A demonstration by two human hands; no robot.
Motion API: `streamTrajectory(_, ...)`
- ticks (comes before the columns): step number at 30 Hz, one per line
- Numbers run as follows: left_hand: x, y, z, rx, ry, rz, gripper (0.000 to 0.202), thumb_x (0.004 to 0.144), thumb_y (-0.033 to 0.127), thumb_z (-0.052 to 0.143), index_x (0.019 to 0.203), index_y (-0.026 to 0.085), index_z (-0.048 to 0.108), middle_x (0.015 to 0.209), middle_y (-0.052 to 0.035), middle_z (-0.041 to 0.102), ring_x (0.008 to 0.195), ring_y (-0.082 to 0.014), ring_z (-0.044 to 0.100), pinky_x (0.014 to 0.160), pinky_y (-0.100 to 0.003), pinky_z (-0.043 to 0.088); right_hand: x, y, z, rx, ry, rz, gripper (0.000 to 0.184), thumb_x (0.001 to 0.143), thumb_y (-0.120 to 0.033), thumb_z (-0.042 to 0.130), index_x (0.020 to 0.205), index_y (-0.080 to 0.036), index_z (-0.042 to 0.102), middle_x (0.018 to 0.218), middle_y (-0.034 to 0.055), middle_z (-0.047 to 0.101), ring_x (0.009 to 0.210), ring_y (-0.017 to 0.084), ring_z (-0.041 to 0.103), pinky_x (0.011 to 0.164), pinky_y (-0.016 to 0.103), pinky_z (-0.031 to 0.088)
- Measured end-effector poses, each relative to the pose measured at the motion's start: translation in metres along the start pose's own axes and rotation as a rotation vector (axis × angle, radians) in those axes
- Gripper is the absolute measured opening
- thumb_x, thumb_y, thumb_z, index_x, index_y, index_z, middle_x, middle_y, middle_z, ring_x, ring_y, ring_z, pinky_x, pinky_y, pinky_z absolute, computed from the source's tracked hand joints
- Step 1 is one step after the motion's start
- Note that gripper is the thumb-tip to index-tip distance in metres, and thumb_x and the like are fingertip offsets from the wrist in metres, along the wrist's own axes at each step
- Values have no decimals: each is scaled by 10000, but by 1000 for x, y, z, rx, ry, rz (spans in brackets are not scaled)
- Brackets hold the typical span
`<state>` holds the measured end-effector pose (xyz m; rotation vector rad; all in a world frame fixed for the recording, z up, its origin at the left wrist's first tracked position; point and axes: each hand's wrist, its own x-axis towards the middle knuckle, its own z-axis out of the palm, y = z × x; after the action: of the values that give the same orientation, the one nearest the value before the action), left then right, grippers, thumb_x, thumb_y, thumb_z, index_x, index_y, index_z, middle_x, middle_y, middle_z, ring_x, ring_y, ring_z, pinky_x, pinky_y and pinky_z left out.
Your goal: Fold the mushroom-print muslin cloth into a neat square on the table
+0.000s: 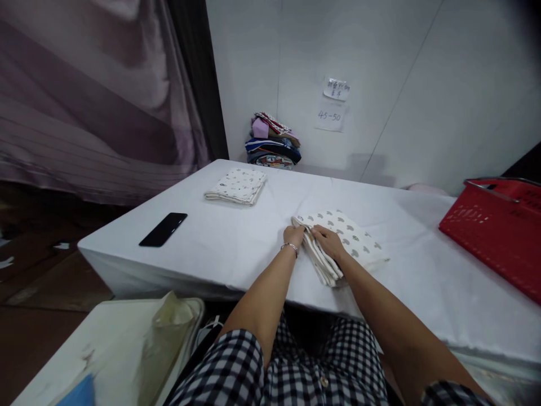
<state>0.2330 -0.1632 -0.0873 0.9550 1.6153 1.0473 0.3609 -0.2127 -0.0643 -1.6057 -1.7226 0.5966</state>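
A white cloth printed with grey mushroom-like shapes lies folded in layers on the white-covered table. At its left corner my left hand, with a bracelet at the wrist, grips the layered edge. My right hand is closed on the same layers just to the right, its fingertips partly hidden in the folds. The layered edges of the cloth hang toward me, near the front of the table. Farther back on the left lies another folded cloth, white with small dark prints, which neither hand touches.
A black phone lies at the table's left. On the right stands a red plastic basket with a metal handle. Behind the table, folded fabrics are stacked against the wall. Lower left, a pale surface holds a bag.
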Motion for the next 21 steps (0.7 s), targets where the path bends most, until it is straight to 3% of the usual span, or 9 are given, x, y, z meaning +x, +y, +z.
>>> streamTrajectory(5,9,3,0,-12,-15,-72,231,625,281,654,769,101,662,743,-115,674,659,-192,628,488,-231,413,0,-5,-5,18,-33,-1,409,846,-513,390,996,-255,670,1091,-28,650,1060,197,557,961,337,388)
streamTrajectory(10,9,5,-4,-23,-45,-95,191,630,266,665,737,109,645,592,-71,619,600,-167,603,461,-216,387,-17,-10,-26,-33,-155,24,442,860,-494,378,1046,-213,663,1040,10,671,1014,224,577,934,346,407)
streamTrajectory(15,7,8,-5,-71,-75,-128,151,639,262,656,664,121,610,463,-10,522,459,-129,525,388,-204,332,-72,4,-39,-210,-170,-160,422,866,-472,400,1128,-230,626,1264,40,552,1186,230,475,1012,367,344)
streamTrajectory(21,1,10,-9,-140,-84,-143,159,645,218,665,574,135,550,406,21,451,381,-98,445,355,-198,313,-138,19,-33,-395,-5,-330,446,880,-421,438,1262,-202,509,1308,89,506,1239,255,404,1036,469,270)
